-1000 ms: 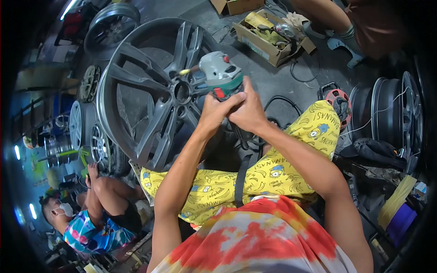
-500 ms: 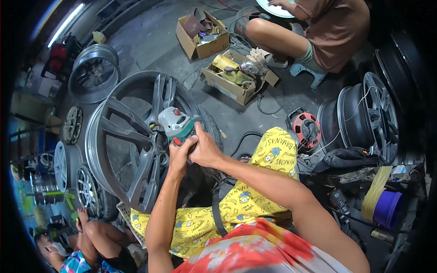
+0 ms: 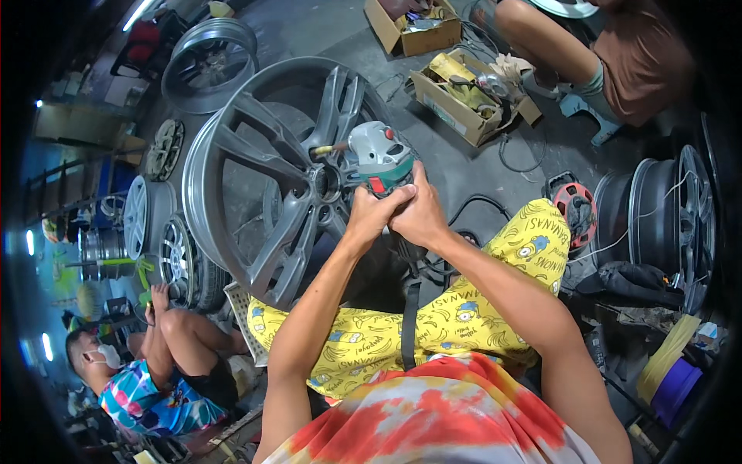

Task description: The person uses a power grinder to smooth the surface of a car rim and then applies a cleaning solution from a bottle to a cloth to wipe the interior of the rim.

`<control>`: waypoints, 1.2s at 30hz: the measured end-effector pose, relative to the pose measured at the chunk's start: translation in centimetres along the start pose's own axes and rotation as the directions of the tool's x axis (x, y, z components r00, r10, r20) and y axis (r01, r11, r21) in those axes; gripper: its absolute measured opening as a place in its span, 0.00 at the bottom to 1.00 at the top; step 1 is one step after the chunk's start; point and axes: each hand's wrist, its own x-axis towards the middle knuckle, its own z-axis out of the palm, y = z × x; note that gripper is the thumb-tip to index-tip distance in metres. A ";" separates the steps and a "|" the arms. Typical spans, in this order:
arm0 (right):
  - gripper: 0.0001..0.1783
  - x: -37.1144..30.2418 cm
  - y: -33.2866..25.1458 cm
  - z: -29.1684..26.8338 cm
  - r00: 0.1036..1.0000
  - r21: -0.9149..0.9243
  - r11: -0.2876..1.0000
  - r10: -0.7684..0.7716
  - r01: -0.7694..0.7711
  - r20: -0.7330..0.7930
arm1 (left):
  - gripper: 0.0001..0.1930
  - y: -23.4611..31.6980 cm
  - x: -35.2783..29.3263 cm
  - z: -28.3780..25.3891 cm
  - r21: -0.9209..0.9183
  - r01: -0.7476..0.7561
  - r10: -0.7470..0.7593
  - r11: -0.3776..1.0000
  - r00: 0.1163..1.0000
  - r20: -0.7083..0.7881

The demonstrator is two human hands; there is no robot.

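Note:
Both my hands are closed around a grey and green angle grinder (image 3: pixel 381 152) with red buttons. My left hand (image 3: pixel 372 218) grips it from the left, the thumb over the top, and my right hand (image 3: pixel 422 215) wraps its right side. From the tool's head a slim, brownish bit (image 3: pixel 331 148) points left, over the large grey alloy wheel rim (image 3: pixel 255 116). Its tip is close to a spoke near the hub; I cannot tell whether it touches. The rim is tilted in front of my left knee, and my forearms hide part of its lower edge.
Two cardboard boxes of supplies (image 3: pixel 444 116) stand ahead, beside a seated person in brown (image 3: pixel 645 62). Another person (image 3: pixel 158 371) sits at lower left. More rims (image 3: pixel 653 205) stand at right, near a red cable reel (image 3: pixel 576 213). Black cords (image 3: pixel 479 203) lie on the floor.
The view has shifted, so the rim, tool and hands appear farther right and higher. The grinder's bit now shows near the hub spokes. Both hands keep their hold.

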 end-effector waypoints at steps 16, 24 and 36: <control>0.30 0.2 0.2 0.1 0.998 0.035 0.997 -0.064 0.063 0.010 | 0.17 0.0 0.0 -0.1 0.017 -0.009 0.009 1.000 1.000 -0.001; 0.31 -0.5 0.3 0.2 0.999 0.073 0.996 -0.044 0.042 0.026 | 0.16 0.5 -0.8 0.3 -0.001 0.015 -0.015 1.000 1.000 -0.007; 0.38 -1.0 1.2 0.8 1.000 0.133 0.991 0.021 -0.021 0.006 | 0.18 1.3 -1.1 0.2 0.060 0.089 -0.092 0.994 0.994 0.059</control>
